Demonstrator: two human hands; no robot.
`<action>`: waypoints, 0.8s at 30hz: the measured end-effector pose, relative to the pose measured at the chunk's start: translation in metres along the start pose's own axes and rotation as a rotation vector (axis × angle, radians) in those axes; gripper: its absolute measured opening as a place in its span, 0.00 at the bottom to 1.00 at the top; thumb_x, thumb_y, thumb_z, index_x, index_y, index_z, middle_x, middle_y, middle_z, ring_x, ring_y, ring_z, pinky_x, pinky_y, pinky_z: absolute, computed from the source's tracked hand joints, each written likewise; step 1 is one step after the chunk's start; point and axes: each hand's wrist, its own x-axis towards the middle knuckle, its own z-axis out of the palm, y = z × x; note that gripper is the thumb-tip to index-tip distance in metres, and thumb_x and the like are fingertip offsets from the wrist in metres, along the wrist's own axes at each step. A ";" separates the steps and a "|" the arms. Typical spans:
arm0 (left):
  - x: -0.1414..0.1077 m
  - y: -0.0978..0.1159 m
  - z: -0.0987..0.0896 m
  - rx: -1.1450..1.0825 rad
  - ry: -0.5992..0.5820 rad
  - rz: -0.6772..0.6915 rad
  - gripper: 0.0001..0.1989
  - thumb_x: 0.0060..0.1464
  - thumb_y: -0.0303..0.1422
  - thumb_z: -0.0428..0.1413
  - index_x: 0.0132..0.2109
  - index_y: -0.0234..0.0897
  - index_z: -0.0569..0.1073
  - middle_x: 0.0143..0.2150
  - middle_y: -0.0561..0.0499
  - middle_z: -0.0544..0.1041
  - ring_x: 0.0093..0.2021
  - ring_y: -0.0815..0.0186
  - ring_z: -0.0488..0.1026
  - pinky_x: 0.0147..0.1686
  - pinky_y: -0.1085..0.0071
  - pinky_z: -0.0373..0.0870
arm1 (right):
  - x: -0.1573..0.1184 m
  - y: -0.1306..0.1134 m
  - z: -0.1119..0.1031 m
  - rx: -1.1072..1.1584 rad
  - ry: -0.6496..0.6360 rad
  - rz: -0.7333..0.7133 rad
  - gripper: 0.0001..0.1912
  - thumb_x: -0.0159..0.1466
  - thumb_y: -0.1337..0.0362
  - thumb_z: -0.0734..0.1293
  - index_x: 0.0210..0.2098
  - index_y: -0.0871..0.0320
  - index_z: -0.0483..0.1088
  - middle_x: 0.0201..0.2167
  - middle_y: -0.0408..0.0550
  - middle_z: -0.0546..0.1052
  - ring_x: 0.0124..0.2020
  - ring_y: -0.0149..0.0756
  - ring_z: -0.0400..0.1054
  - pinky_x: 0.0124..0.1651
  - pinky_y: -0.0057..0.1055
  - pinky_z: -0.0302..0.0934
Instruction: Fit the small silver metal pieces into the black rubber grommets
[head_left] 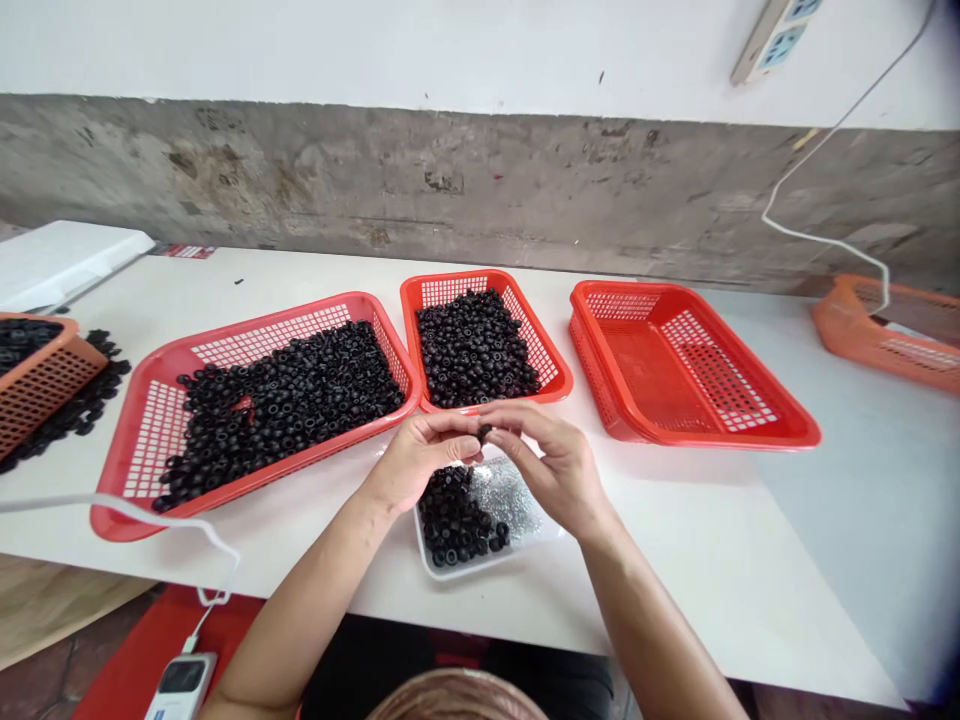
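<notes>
A small black rubber ring [485, 432] is pinched between the fingertips of my left hand [424, 462] and my right hand [547, 468], which meet above a shallow white tray [517, 510]. That tray holds a heap of similar black rings [454, 518] and silvery glitter. Left of my hands, a wide red mesh basket [161, 430] holds many rings. A smaller red basket [450, 292] full of rings stands just beyond my fingertips.
A third red basket [660, 360] on the white table [690, 530] shows only its mesh floor. Orange baskets stand at the far left [45, 395] and far right [885, 335], with loose rings by the left one. A white cable [150, 510] crosses the table's left side.
</notes>
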 end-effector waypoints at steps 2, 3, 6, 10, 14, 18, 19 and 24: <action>0.004 0.015 0.005 0.014 -0.035 0.039 0.14 0.44 0.34 0.73 0.39 0.36 0.84 0.37 0.49 0.81 0.35 0.67 0.77 0.40 0.69 0.73 | 0.012 -0.006 -0.006 -0.010 0.031 0.015 0.07 0.72 0.65 0.65 0.45 0.54 0.75 0.48 0.49 0.79 0.51 0.37 0.74 0.55 0.36 0.70; 0.007 0.023 0.007 0.023 -0.055 0.062 0.13 0.45 0.33 0.72 0.41 0.37 0.84 0.38 0.49 0.81 0.36 0.67 0.77 0.41 0.69 0.73 | 0.017 -0.008 -0.009 -0.010 0.048 0.028 0.07 0.72 0.64 0.64 0.46 0.54 0.74 0.49 0.49 0.78 0.51 0.37 0.74 0.54 0.36 0.69; 0.019 0.039 0.014 0.025 -0.097 0.139 0.15 0.48 0.29 0.69 0.45 0.38 0.82 0.39 0.50 0.81 0.37 0.68 0.77 0.42 0.71 0.74 | 0.029 -0.011 -0.014 0.022 0.090 0.062 0.08 0.73 0.62 0.61 0.48 0.54 0.71 0.50 0.49 0.78 0.45 0.34 0.75 0.51 0.34 0.71; 0.034 0.046 0.019 0.057 -0.107 0.203 0.20 0.49 0.26 0.68 0.51 0.39 0.78 0.39 0.52 0.80 0.40 0.69 0.77 0.44 0.73 0.74 | 0.036 -0.008 -0.016 -0.023 0.085 0.056 0.09 0.74 0.61 0.60 0.48 0.54 0.69 0.44 0.48 0.78 0.42 0.34 0.75 0.46 0.31 0.71; 0.039 0.046 0.020 0.228 -0.103 0.266 0.21 0.51 0.26 0.67 0.53 0.39 0.76 0.40 0.51 0.80 0.41 0.69 0.76 0.47 0.72 0.73 | 0.038 -0.004 -0.018 -0.078 0.035 0.033 0.09 0.74 0.61 0.59 0.48 0.54 0.70 0.45 0.48 0.78 0.43 0.34 0.74 0.48 0.30 0.70; 0.039 0.046 0.017 0.325 -0.086 0.291 0.21 0.54 0.28 0.66 0.55 0.40 0.75 0.43 0.50 0.80 0.42 0.67 0.76 0.47 0.71 0.73 | 0.040 -0.001 -0.018 -0.129 -0.006 0.051 0.09 0.73 0.62 0.60 0.47 0.54 0.70 0.43 0.47 0.78 0.42 0.35 0.74 0.45 0.29 0.70; 0.040 0.046 0.016 0.339 -0.081 0.295 0.21 0.54 0.28 0.66 0.55 0.40 0.75 0.43 0.50 0.80 0.42 0.67 0.76 0.47 0.70 0.73 | 0.041 -0.001 -0.018 -0.136 -0.012 0.050 0.09 0.73 0.63 0.60 0.46 0.54 0.71 0.42 0.47 0.78 0.42 0.35 0.74 0.45 0.28 0.69; 0.044 0.042 0.017 0.369 -0.061 0.305 0.19 0.55 0.27 0.64 0.54 0.40 0.74 0.43 0.50 0.80 0.44 0.66 0.77 0.46 0.70 0.75 | 0.042 0.002 -0.018 -0.174 -0.029 0.030 0.09 0.74 0.64 0.59 0.47 0.54 0.71 0.41 0.46 0.79 0.41 0.34 0.74 0.44 0.26 0.69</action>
